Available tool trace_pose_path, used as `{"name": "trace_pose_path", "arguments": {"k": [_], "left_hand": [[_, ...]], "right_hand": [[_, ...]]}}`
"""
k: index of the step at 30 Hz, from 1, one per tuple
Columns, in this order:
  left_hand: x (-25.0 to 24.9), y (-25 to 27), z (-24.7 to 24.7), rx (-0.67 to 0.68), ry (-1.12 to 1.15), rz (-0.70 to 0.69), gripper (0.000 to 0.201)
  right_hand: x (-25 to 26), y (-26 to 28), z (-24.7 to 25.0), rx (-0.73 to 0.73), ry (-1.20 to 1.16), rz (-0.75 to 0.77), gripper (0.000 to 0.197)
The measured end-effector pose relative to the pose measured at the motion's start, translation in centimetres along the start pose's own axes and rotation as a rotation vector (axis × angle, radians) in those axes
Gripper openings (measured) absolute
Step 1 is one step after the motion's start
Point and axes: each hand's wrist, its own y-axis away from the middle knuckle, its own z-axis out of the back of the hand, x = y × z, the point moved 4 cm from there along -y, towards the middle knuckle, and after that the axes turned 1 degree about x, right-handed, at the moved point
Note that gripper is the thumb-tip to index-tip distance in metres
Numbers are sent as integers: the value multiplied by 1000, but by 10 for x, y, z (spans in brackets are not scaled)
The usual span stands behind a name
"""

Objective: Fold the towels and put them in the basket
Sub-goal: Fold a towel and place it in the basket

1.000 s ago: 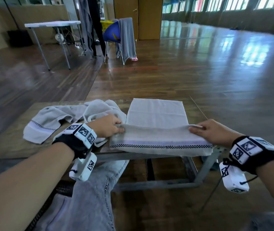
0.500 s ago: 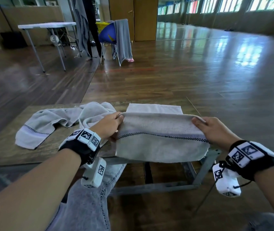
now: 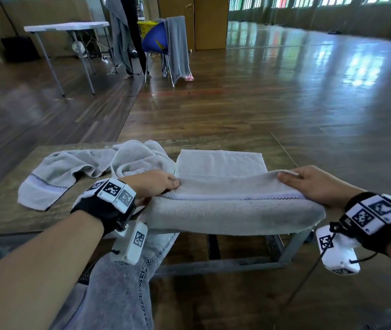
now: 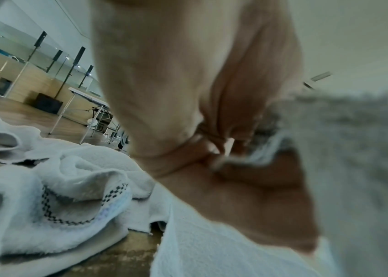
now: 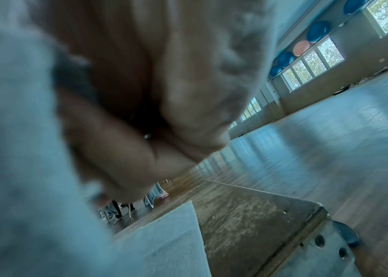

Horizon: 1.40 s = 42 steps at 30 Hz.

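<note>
A white towel (image 3: 223,182) with a checked stripe lies on the low wooden table (image 3: 6,198) in front of me, its near end lifted off the table. My left hand (image 3: 158,184) pinches the left corner of that raised end, and the same towel (image 4: 354,168) fills the right of the left wrist view. My right hand (image 3: 308,184) pinches the right corner, with the towel (image 5: 22,168) blurred close in the right wrist view. A second, crumpled towel (image 3: 89,167) lies on the table to the left, its bunched folds (image 4: 69,196) next to my left hand. No basket is in view.
The table's right corner (image 5: 306,211) and metal frame (image 3: 292,244) lie just past my right hand. My knee in grey jeans (image 3: 123,294) is under the near edge. Far back stand a white folding table (image 3: 68,27) and a blue chair (image 3: 156,41) draped with a towel.
Both hands have lifted the towel's near striped end off the table edge and carried it up and forward over the rest of the towel.
</note>
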Motion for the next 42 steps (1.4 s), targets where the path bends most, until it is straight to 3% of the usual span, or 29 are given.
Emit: {"name": "trace_pose_path", "arguments": {"k": [5, 9, 16, 24, 28, 32, 42], "left_hand": [[-2, -24, 21, -291, -97, -110, 32], [-7, -43, 30, -499, -63, -118, 30], [-16, -92, 41, -627, -91, -99, 25], [-3, -182, 51, -631, -131, -36, 29], [3, -223, 47, -526, -236, -9, 34], [4, -248, 40, -373, -394, -30, 22], [5, -241, 39, -400, -259, -154, 29]], "right_hand": [[-1, -38, 12, -199, 46, 40, 37], [-5, -73, 18, -289, 124, 41, 39], [-18, -138, 21, -341, 174, -13, 26], [-37, -221, 21, -301, 321, -72, 23], [-50, -246, 13, -215, 406, -86, 23], [-55, -250, 6, -155, 475, -34, 19], [-48, -222, 9, -223, 289, -18, 22]]}}
